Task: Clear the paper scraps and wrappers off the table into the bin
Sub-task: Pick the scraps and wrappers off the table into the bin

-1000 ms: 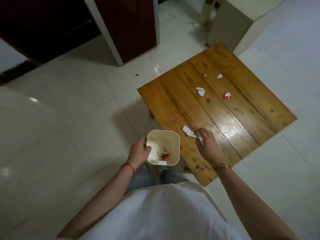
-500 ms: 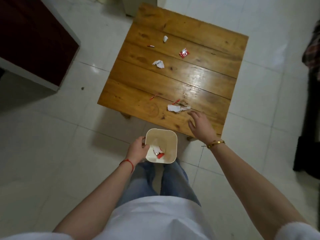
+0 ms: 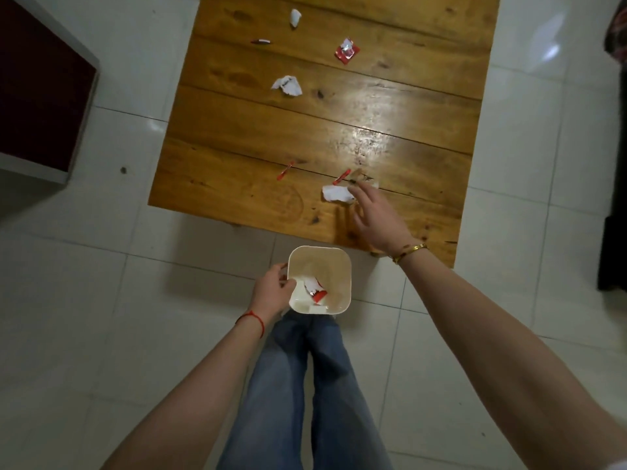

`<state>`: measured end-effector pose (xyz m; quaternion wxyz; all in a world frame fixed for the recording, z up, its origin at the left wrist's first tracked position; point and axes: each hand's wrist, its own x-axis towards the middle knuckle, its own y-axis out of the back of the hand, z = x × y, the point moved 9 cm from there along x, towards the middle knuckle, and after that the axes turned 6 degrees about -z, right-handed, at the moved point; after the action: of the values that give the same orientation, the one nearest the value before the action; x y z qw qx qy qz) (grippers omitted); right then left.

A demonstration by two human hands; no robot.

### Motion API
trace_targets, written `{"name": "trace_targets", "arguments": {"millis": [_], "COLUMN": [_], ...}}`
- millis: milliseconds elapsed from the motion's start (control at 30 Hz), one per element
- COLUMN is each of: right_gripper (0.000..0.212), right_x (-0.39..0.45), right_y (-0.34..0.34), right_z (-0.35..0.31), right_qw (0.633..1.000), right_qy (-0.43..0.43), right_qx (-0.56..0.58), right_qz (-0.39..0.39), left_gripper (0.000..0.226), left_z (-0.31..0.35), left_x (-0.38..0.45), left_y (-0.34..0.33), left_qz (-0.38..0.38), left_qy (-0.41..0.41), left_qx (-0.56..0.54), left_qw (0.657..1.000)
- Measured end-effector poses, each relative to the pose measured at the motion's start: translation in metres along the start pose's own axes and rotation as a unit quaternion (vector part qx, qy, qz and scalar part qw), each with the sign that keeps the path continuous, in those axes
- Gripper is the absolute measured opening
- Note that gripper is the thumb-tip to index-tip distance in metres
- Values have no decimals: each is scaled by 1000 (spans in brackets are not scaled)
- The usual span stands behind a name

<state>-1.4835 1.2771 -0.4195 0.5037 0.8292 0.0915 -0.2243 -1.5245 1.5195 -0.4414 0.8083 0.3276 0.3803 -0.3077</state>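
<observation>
Reaching further since before, the open right hand (image 3: 375,218) touches a white scrap (image 3: 336,193) on the wooden table (image 3: 407,137); the left hand (image 3: 271,291) grips the bin (image 3: 342,266) over the tiled floor (image 3: 101,300).

Glossy wooden table (image 3: 237,195) (planked)

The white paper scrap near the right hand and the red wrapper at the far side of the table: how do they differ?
The white paper scrap is plain white; the red wrapper is red with a shiny silver patch. The scrap lies near the table's front edge, beside the fingers of the open right hand; the wrapper lies far back, out of immediate reach. Both are crumpled and still on the table, not in the bin held by the left hand.
</observation>
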Motion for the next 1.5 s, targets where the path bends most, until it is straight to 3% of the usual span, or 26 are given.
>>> {"name": "trace_targets", "arguments": {"millis": [533, 767, 833, 1000, 1233, 1367, 1500], "right_gripper": [53, 45, 46, 55, 61, 63, 61], "right_x": [-4, -77, -65, 7, 61, 26, -32], "right_y": [-73, -119, -104, -46, -51, -84, -130], "right_z": [4, -42, -40, -9, 1, -23, -54], "right_qw": [998, 973, 980, 998, 998, 987, 945], "right_qy": [54, 211, 191, 45, 24, 118, 264], "right_qx": [-11, -37, -23, -16, -56, -99, -140], "right_qz": [-27, -85, -42, 52, -1, -43, -134], "left_gripper": [49, 45, 46, 48, 47, 48, 45], "left_z": [-25, -23, -23, -21, -26, -29, -31], "left_x": [60, 58, 59, 60, 68, 69, 68], "left_y": [-21, -22, -22, -22, -15, -8, 1], "left_qz": [-7, 7, 9, 16, 22, 25, 37], "left_qy": [23, 21, 20, 14, 16, 14, 16], "left_qx": [18, 8, 12, 11, -2, -15, -19], "left_qw": [1000, 1000, 1000, 1000, 1000, 999, 999]}}
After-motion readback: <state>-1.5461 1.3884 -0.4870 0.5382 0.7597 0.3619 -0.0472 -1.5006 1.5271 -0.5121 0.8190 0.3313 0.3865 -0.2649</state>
